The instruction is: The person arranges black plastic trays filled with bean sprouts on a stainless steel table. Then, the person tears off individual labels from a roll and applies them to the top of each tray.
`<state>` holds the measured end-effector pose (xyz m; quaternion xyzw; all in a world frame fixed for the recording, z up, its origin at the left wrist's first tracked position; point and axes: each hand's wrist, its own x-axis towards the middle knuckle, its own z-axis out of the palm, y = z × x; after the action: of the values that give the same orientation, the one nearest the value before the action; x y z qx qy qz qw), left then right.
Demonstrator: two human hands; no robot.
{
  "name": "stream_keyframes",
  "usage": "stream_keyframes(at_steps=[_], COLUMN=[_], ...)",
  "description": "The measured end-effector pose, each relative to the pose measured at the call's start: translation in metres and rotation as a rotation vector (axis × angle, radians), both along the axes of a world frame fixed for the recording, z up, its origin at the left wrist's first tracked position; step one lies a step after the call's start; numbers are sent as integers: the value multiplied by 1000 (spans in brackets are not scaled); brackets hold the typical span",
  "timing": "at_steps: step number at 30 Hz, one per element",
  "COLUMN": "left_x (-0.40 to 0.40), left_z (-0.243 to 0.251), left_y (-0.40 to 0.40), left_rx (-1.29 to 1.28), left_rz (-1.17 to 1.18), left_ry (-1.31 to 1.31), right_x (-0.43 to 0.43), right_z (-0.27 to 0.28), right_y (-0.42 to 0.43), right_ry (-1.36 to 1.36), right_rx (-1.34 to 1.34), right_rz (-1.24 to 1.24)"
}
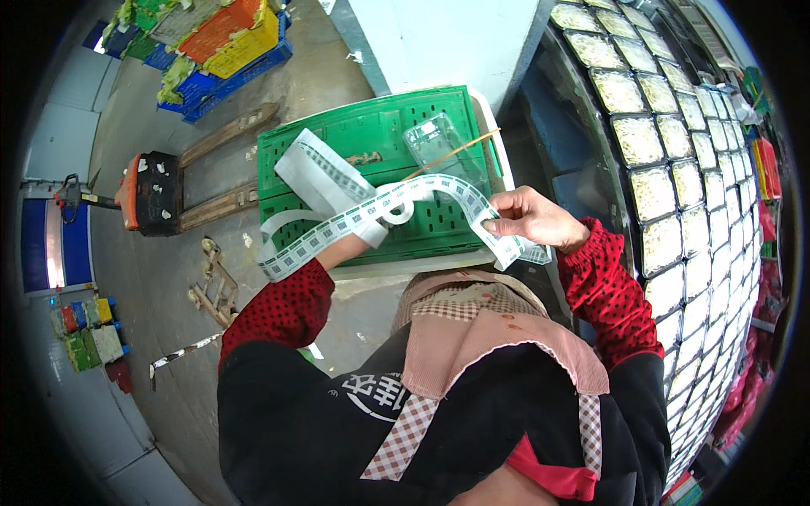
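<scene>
My right hand [528,216] pinches a strip of printed labels [380,203] between thumb and fingers, above the near right corner of a green plastic crate [304,155]. From there the strip arches left across the crate and lies over my left forearm. Only the wrist and part of my left hand [347,248] show; the fingers are hidden behind the strip and white backing paper. A curled white loop [398,214] hangs beside them. A wide band of white paper [323,171] rests at the crate's left side. On the crate lie a clear plastic container [440,145] and a thin stick [465,147].
To the right, many filled, clear-topped trays [638,140] stand in rows. A pallet jack [158,193] is on the floor at left, below stacked coloured crates [234,44] holding leafy scraps. A white pillar [443,44] rises behind the green crate.
</scene>
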<state>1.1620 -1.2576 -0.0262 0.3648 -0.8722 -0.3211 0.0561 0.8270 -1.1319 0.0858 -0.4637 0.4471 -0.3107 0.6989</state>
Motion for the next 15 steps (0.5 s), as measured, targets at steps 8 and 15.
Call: stream_keyframes(at_steps=[8, 15], left_x=[-5, -84], left_z=[63, 70], left_y=[-51, 16], left_rx=[954, 1037], left_rz=[-327, 46], left_ry=[-68, 1012], right_x=[-15, -7], right_z=[4, 0], right_y=[-5, -10], right_ry=[65, 188], right_rx=[-45, -182], right_rz=[28, -25])
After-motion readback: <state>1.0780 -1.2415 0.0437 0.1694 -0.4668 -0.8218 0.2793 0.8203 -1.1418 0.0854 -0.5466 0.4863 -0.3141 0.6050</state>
